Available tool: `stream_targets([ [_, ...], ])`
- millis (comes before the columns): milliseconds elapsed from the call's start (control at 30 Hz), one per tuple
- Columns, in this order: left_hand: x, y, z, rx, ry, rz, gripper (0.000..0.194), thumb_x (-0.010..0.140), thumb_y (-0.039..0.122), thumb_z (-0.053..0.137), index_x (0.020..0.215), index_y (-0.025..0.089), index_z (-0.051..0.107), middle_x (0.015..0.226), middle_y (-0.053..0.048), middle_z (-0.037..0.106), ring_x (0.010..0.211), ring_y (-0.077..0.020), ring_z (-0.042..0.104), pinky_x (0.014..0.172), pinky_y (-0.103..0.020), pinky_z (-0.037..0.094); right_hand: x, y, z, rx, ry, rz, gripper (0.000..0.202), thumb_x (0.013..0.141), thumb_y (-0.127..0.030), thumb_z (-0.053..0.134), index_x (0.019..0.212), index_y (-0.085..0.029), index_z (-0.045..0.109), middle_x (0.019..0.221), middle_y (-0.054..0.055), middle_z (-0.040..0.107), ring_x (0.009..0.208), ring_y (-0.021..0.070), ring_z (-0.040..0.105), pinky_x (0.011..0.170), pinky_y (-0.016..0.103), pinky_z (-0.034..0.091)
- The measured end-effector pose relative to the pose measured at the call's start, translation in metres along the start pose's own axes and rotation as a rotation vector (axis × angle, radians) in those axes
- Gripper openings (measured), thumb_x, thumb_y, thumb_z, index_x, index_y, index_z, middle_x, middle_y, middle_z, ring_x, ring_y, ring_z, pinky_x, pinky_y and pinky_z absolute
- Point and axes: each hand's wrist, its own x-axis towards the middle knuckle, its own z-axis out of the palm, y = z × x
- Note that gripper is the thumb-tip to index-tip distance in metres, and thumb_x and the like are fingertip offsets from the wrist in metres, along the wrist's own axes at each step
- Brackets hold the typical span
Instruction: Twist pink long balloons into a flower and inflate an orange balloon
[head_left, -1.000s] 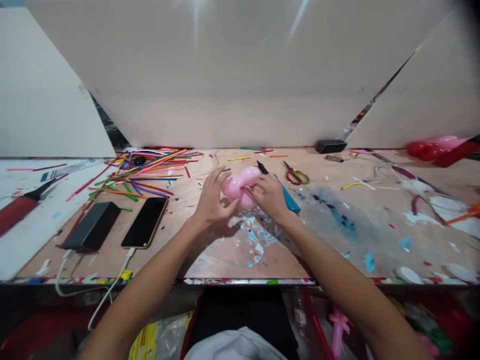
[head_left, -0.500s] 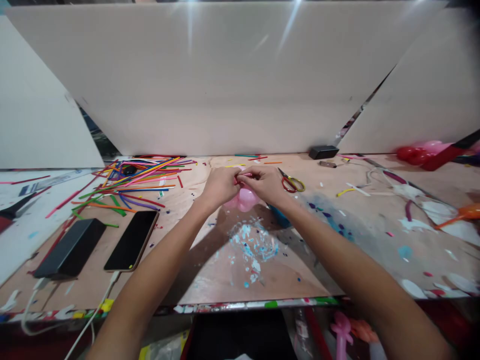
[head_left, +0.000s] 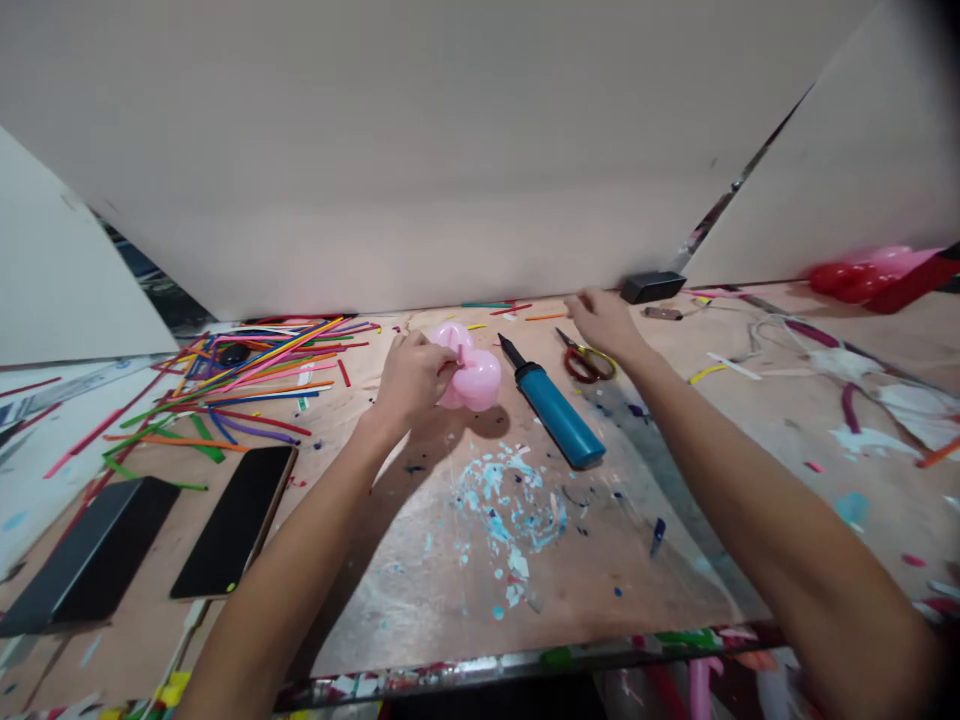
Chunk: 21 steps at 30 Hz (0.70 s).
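My left hand (head_left: 416, 378) is closed, pinching a pink balloon (head_left: 478, 382) twisted into several round bubbles, held just above the table. Part of the balloon is hidden behind the fingers. My right hand (head_left: 602, 318) is apart from it, over the back of the table, with loosely bent fingers and nothing visible in them. Just below that hand lie scissors (head_left: 589, 363) with red and yellow handles. A blue hand pump (head_left: 559, 412) with a black nozzle lies between my two arms.
Many uninflated modelling balloons (head_left: 277, 365) are piled at the left. Nearer are a phone (head_left: 234, 522) and a black box (head_left: 90, 550). Another small black box (head_left: 652, 287) stands by the white board (head_left: 420, 170). Red and pink balloons (head_left: 855, 275) lie far right. Light-blue scraps (head_left: 510, 500) litter the table.
My right hand has left the balloon and moved right, past the scissors. The left hand keeps the balloon, shifted slightly left. The blue pump, mostly hidden before, now shows fully. The view has tilted down.
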Motion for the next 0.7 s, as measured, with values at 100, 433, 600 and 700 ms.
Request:
stream_targets([
  [100,-0.002,0.003,-0.004,0.062,0.029,0.035,0.019,0.089,0.024,0.059,0.088,0.021,0.078,0.076,-0.008,0.071,0.086,-0.0255,0.056,0.082,-0.041,0.039,0.011,0.055,0.001,-0.593,-0.384,0.237,0.055,0.085,-0.051,0.056,0.109,-0.003,0.067,0.112,0.028,0.068,0.101,0.0358,0.066,0.076,0.038,0.049],
  [433,-0.012,-0.008,0.010,0.258,-0.039,0.089,0.029,0.094,0.028,0.051,0.086,0.018,0.078,0.081,-0.012,0.074,0.093,-0.0309,0.053,0.084,-0.047,0.036,-0.004,0.062,0.017,-0.630,-0.441,0.244,0.031,0.075,-0.025,0.066,0.095,-0.002,0.072,0.111,0.032,0.066,0.114,0.0411,0.061,0.088,0.044,0.047],
  [600,-0.014,-0.005,0.013,0.284,-0.045,0.094,0.039,0.098,0.036,0.045,0.087,0.017,0.078,0.082,-0.013,0.074,0.096,-0.0323,0.053,0.088,-0.049,0.036,-0.009,0.048,0.002,-0.309,-0.393,0.274,0.021,0.078,-0.029,0.060,0.071,-0.010,0.066,0.084,0.026,0.070,0.098,0.0384,0.067,0.084,0.048,0.050],
  [700,-0.014,-0.001,0.014,0.300,-0.051,0.061,0.035,0.097,0.032,0.047,0.087,0.018,0.078,0.083,-0.013,0.075,0.097,-0.0327,0.053,0.089,-0.049,0.036,-0.021,0.020,-0.006,0.034,-0.344,0.177,0.024,0.086,-0.032,0.046,0.072,-0.017,0.058,0.080,0.016,0.070,0.082,0.0252,0.068,0.074,0.038,0.054],
])
